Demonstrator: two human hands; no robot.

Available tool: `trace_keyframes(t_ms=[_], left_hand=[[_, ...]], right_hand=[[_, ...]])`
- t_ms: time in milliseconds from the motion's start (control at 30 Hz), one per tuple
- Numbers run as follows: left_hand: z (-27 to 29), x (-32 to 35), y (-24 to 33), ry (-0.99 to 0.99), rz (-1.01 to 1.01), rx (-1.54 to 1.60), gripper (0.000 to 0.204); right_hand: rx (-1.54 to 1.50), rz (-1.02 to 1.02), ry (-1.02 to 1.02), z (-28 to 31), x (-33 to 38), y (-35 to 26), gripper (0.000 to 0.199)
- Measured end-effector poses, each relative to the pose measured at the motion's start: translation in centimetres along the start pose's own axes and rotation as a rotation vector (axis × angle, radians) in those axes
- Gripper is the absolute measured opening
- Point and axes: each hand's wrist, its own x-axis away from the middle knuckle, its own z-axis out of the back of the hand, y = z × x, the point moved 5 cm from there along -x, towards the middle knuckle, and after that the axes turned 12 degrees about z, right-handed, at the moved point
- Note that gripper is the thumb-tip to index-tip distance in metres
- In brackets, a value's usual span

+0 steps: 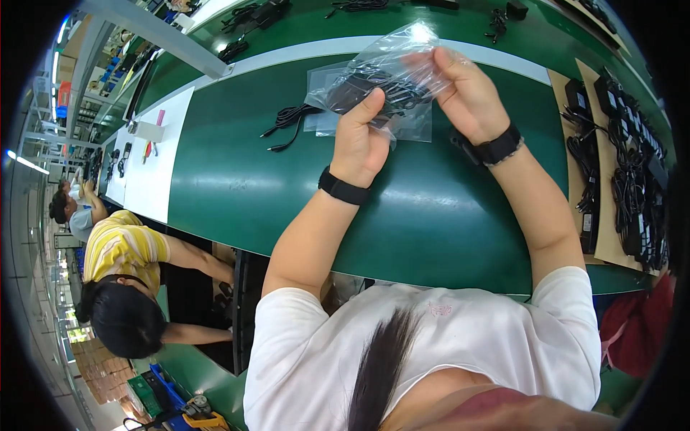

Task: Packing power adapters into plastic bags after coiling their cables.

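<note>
Between my hands is a clear plastic bag (pixel 410 44) with a black power adapter (pixel 350 93) and its coiled cable inside. My left hand (pixel 361 140) is closed on the bag's lower part, its thumb lying over the adapter. At the bag's upper right end, my right hand (pixel 467 93) pinches the film between thumb and fingers; some fingertips show blurred through the plastic. Flat clear bags (pixel 415 128) lie on the green table beneath. Just left of them, a black cable (pixel 289 115) with two plug ends rests on the table.
On the right, cardboard sheets (pixel 600 208) carry rows of black adapters and cables (pixel 632 172). A white board (pixel 154 169) with small tools covers the table's left end. At lower left, a co-worker in a yellow striped top (pixel 122 248) reaches into a black bin (pixel 248 309). A metal post (pixel 162 36) stands behind.
</note>
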Motion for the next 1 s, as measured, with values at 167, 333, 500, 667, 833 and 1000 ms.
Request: trace_keyframes(t_ms=[167,333,500,667,833,1000], left_hand=[[0.0,-0.1,1.0,-0.095,0.007,0.06,0.033],[-0.1,0.2,0.0,-0.056,-0.061,-0.007,0.034],[-0.9,0.3,-0.5,-0.023,-0.044,-0.231,0.037],[-1.4,0.7,2.0,0.155,-0.031,-0.482,0.053],[-0.9,0.9,2.3,0.077,0.014,-0.72,0.04],[-0.6,1.0,2.9,0.204,-0.279,-1.011,0.02]], right_hand=[[-0.175,0.162,0.049,-0.3,-0.5,-2.5,0.048],[0.119,-0.032,-0.112,-3.6,2.7,1.3,0.066],[0.026,-0.169,0.003,-3.0,2.4,1.0,0.039],[0.59,0.244,-0.058,-0.4,1.5,-1.0,0.025],[1.195,0.688,-0.409,-4.0,3.3,-0.9,0.025],[1.027,0.563,-0.334,-2.6,2.4,0.3,0.037]])
